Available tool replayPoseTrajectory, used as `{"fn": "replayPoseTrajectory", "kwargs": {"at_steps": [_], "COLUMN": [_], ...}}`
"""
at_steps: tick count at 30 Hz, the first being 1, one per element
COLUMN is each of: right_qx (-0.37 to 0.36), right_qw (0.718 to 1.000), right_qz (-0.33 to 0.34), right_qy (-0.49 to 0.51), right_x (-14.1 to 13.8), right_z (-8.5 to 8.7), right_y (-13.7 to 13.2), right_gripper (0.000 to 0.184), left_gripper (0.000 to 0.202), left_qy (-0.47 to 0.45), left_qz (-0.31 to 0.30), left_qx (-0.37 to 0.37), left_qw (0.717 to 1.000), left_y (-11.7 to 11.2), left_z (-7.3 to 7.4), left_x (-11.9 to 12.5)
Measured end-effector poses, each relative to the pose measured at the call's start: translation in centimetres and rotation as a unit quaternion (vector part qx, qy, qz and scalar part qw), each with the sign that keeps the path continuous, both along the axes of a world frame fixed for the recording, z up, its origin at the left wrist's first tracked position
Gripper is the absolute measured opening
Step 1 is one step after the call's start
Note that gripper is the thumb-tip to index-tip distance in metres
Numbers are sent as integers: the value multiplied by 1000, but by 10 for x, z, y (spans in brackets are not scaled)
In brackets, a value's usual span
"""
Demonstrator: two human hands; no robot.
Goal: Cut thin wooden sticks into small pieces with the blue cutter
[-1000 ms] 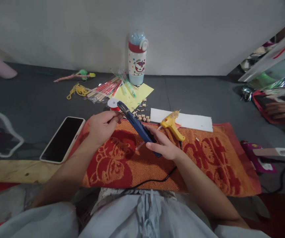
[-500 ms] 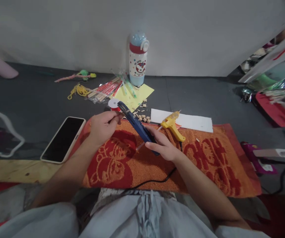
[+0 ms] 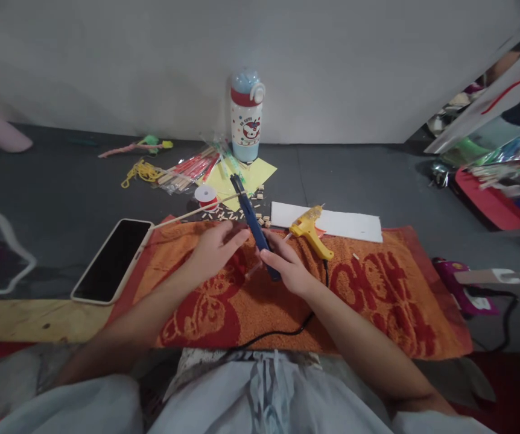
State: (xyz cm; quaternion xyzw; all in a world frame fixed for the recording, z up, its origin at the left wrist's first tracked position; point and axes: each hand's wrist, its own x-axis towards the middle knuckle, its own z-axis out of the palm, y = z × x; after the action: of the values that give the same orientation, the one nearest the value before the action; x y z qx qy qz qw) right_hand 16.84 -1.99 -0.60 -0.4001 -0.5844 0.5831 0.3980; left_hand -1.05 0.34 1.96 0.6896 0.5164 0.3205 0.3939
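Note:
My right hand [image 3: 289,265] grips the lower part of a long dark-blue hand tool [image 3: 253,224], tilted with its narrow jaw end up and away from me; its exact kind is unclear. A thin wooden stick [image 3: 185,215] reaches from the phone's edge to the tool's jaw end. My left hand [image 3: 217,250] is beside the tool, below the stick, thumb and fingers apart and the thumb tip close to the tool's side. Small cut wood pieces [image 3: 233,215] are scattered behind. Under both hands lies an orange and red towel [image 3: 282,313].
A yellow glue gun [image 3: 307,229] rests on the towel by a white strip [image 3: 355,226]. A phone [image 3: 113,260] lies left. Behind are a ribbon spool [image 3: 206,194], yellow paper [image 3: 262,173], packaged sticks [image 3: 192,169] and a bottle [image 3: 246,120]. Plastic bags [image 3: 508,132] stand right.
My left hand has moved nearer to me and right, toward the tool, with its fingers opened. The blue tool is turned more upright, and the wooden stick now shows along its length.

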Motion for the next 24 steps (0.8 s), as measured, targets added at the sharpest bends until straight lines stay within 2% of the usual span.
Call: {"fn": "replayPoseTrajectory", "kwargs": {"at_steps": [3, 6, 14, 24], "right_qx": [-4, 6, 12, 10], "right_qw": [999, 998, 998, 999], "right_qz": [15, 24, 27, 32], "right_qy": [37, 51, 48, 14], "right_x": [-4, -7, -9, -9], "right_z": [-2, -4, -7, -2], "right_y": [-2, -4, -5, -5], "right_gripper": [49, 51, 51, 58], "left_gripper": [42, 50, 50, 50], "left_qy": [-151, -201, -249, -238], "left_qz": [-54, -55, -19, -15], "left_qx": [-108, -156, -162, -155], "left_qw": [981, 966, 955, 959], "left_y": [-4, -7, -9, -8], "left_z": [-7, -12, -16, -18], "left_x": [11, 16, 18, 18]}}
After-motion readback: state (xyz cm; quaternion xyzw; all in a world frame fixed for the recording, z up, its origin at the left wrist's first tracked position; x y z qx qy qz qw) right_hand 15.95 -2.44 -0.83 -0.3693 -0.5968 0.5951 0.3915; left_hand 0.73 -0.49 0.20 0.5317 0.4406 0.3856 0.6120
